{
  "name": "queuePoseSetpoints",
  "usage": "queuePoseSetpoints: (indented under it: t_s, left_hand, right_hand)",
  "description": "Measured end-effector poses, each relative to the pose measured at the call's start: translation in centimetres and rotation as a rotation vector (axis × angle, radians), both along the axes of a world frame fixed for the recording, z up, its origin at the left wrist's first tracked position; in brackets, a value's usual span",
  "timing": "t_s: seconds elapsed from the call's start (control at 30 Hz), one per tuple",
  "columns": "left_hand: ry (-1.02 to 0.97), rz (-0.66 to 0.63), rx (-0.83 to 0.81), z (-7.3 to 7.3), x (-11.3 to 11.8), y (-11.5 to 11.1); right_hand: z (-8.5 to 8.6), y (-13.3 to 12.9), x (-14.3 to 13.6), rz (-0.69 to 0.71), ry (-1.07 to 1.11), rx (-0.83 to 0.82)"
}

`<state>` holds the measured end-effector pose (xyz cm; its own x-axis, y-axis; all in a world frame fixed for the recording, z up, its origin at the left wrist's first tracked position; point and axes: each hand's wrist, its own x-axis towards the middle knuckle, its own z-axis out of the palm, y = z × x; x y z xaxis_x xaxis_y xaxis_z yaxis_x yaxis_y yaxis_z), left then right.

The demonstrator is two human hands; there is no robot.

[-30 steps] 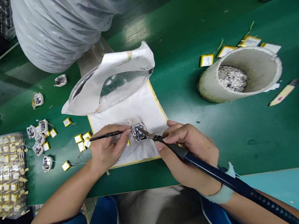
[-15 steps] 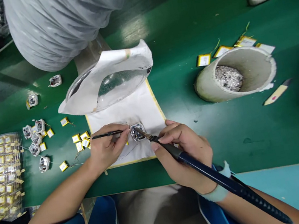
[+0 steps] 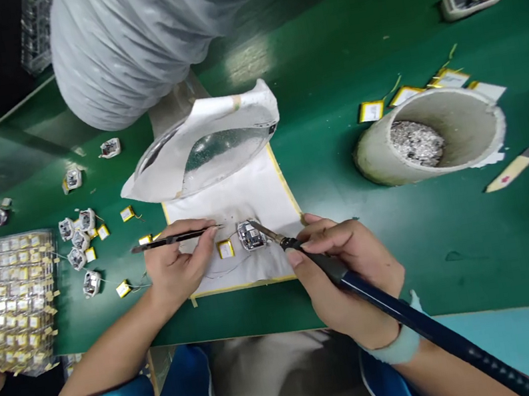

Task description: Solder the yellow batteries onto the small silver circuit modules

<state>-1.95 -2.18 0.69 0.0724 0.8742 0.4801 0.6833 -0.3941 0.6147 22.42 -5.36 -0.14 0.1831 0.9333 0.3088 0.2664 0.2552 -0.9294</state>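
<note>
A small white-cased circuit board assembly (image 3: 252, 235) lies on the white cloth (image 3: 270, 187). My right hand (image 3: 350, 271) grips a soldering iron (image 3: 388, 302), whose tip is at the upper right edge of the assembly; whether it touches, I cannot tell. Pinched in my left hand (image 3: 178, 260) are dark tweezers (image 3: 177, 238), their points a little left of the assembly and apart from it. Between that hand and the assembly rests a yellow-edged battery (image 3: 225, 250), with a thin wire curving beside it.
A clear hood (image 3: 222, 144) on a grey duct (image 3: 127, 45) overhangs the cloth. To the right stand a pot of metal shavings (image 3: 374, 156), several batteries (image 3: 372, 111) and a knife (image 3: 513, 170). Leftward are loose assemblies (image 3: 91, 283) and a battery-filled tray (image 3: 18, 300).
My left hand has drawn left, taking the tweezers off the assembly and uncovering the battery. The iron's tip has shifted from the assembly's middle to its upper right edge. The view has shifted too.
</note>
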Motion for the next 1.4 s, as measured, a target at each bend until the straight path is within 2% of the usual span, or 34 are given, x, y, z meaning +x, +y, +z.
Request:
queuePoseSetpoints:
  t_s: [0.07,0.17,0.47,0.63,0.83,0.97,1.03,1.1,1.23,1.4]
  left_hand:
    - [0.054,0.081,-0.019,0.7,-0.4,-0.7]
    - [0.120,0.124,-0.076,1.2,-0.4,-1.5]
    - [0.116,0.242,-0.146,0.1,0.5,-1.5]
    - [0.137,0.250,-0.156,-0.2,0.7,-1.4]
    - [0.188,0.172,-0.051,1.0,0.8,-1.3]
    - [0.169,-0.031,0.007,1.6,1.2,-0.2]
    - [0.113,-0.143,-0.011,1.3,1.5,0.5]
    - [0.062,-0.196,-0.063,0.7,1.6,1.1]
    - [0.040,-0.142,-0.181,-0.2,1.3,1.6]
    - [-0.005,-0.102,-0.215,-0.4,1.1,1.8]
  right_hand:
    - [0.0,0.0,0.0,-0.004,0.016,-0.002]
    - [0.1,-0.1,0.0,0.019,0.049,0.008]
    - [0.1,-0.2,0.1,0.023,0.033,0.005]
    - [0.1,0.0,0.2,0.012,0.022,0.018]
    - [0.1,0.1,0.3,0.018,-0.001,0.016]
    - [-0.1,0.1,0.1,-0.003,0.010,0.016]
    - [-0.2,0.2,0.1,-0.006,0.013,0.013]
    - [-0.2,0.2,0.2,-0.010,0.007,0.007]
    - [-0.3,0.2,0.3,0.007,-0.007,0.000]
    - [-0.2,0.1,0.3,0.037,-0.035,-0.009]
